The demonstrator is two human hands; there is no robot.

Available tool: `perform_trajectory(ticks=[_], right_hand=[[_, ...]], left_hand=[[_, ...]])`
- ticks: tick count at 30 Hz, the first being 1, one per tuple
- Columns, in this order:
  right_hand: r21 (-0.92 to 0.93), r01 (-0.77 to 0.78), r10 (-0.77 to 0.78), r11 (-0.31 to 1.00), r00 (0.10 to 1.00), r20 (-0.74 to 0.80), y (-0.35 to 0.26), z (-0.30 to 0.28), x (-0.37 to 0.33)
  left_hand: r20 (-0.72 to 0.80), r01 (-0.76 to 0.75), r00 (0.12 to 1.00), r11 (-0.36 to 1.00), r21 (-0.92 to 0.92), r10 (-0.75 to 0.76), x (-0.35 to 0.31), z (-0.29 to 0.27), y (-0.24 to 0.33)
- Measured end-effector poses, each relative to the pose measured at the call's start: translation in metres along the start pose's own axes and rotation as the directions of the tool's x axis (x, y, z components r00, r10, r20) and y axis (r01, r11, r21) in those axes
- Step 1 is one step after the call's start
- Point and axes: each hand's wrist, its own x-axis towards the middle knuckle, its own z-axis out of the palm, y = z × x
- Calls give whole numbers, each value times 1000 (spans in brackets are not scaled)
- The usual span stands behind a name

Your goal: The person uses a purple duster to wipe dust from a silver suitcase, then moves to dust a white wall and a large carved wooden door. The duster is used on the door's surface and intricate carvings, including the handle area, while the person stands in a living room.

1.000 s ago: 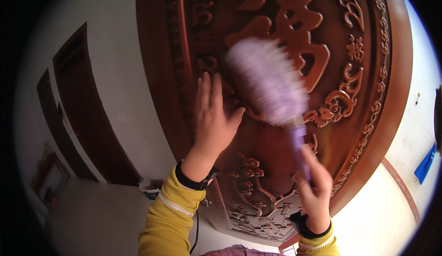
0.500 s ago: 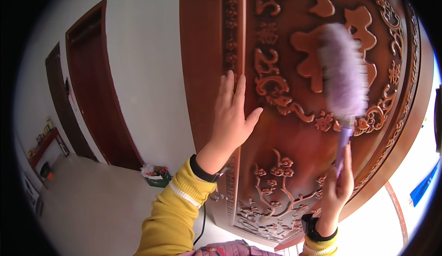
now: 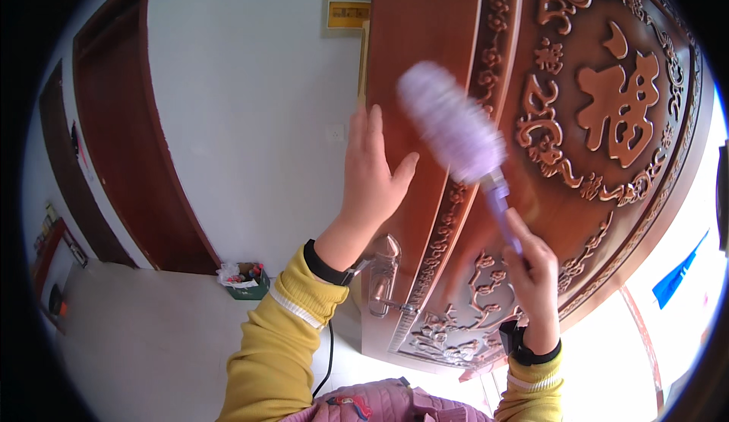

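A fluffy purple duster (image 3: 453, 124) with a purple handle is in my right hand (image 3: 533, 270), fingers wrapped round the grip. Its blurred head tilts up and left, over the smooth left border of a carved reddish-brown door (image 3: 547, 202). My left hand (image 3: 373, 171) is raised at the door's left edge, fingers stretched out and thumb apart, holding nothing. Whether its fingertips touch the door edge cannot be made out. Below that hand, a metal door handle (image 3: 383, 274) sits on the door's border. Black bands circle both my wrists, over yellow sleeves.
On the left are a white wall (image 3: 250, 118) and a dark red inner door (image 3: 140, 133). A green box (image 3: 247, 284) with mixed items stands on the pale floor (image 3: 152, 331). A framed yellow sign (image 3: 348, 15) hangs behind the door edge. Bright light comes from the right.
The duster has swept left from the raised central carving to the door's left border, tilting leftward. The view has shifted, so the door sits further right and its handle shows.
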Motion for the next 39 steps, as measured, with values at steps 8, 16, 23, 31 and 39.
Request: perform_trajectory(ticks=[8, 16, 23, 31, 39], right_hand=[[47, -278, 278, 959, 960, 7, -23, 42, -31], [-37, -294, 296, 955, 953, 61, -35, 44, -55], [-231, -118, 118, 966, 993, -13, -16, 41, -66], [-350, -132, 238, 927, 930, 279, -7, 40, -83], [-374, -143, 319, 916, 824, 468, 0, 47, -91]], left_hand=[[194, 436, 899, 782, -444, -391, -27, 1, -35], [439, 680, 716, 399, -615, -543, -51, -6, -45], [366, 638, 763, 526, -563, -534, -89, -1, -45], [563, 837, 544, 353, -419, -622, -153, -7, -56], [517, 878, 467, 309, -365, -717, -200, -5, -52]])
